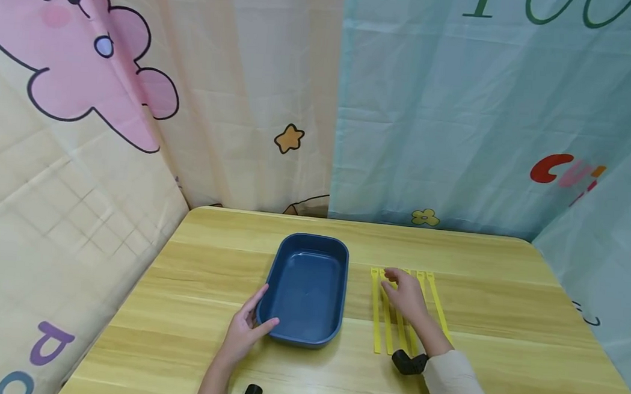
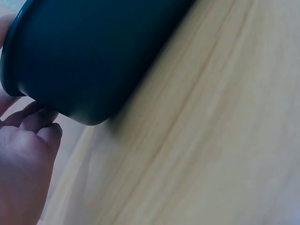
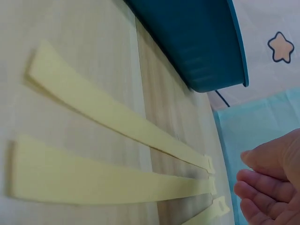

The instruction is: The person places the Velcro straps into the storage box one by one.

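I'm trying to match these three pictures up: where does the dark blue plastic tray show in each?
Head: dark blue plastic tray at table centre, left hand on its near-left corner.
Left wrist: fills the upper left, fingers beneath.
Right wrist: top centre, beyond yellow strips.
Shared landmark: the wooden table.

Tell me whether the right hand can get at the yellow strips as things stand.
Probably yes: the right hand hovers right over the yellow strips, which lie bare on the table beside the blue tray, with nothing over them.
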### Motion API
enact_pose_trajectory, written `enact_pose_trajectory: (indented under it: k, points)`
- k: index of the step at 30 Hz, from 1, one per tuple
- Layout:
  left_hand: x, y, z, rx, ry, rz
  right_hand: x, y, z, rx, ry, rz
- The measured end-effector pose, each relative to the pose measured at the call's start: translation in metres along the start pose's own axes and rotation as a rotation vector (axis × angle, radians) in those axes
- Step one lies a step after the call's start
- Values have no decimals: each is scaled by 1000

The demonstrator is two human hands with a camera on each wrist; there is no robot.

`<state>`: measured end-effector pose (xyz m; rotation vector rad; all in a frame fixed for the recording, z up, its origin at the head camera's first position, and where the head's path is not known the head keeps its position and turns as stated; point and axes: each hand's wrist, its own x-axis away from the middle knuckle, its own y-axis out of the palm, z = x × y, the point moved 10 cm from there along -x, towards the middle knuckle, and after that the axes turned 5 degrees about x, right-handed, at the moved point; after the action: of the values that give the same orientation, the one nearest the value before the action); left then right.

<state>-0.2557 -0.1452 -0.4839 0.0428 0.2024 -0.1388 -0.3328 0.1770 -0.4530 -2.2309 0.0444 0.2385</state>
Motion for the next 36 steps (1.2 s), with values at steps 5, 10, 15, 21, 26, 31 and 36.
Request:
enact_pose_trajectory:
  k: [5,10,15,21,26,31,36]
  points:
    - [0,-1,0,-19,11,7,-16,8,1,42,-16,-46]
    - [-1,1,1,-19,25,-1,-29,17,0,124,-49,-118]
    - [-1,0,-2,4,2,0,-36,27,-5,183,-106,-196]
    - [-1,-1,1,6,9,11,-40,35,-9,233,-159,-263]
    - [0,-1,2,8,5,10,-43,39,-9,248,-160,-285]
    - [0,-1,3,20,2,13,-47,41,-9,239,-169,-289]
    - [0,-1,2,23,6,13,-50,43,-10,252,-182,-302]
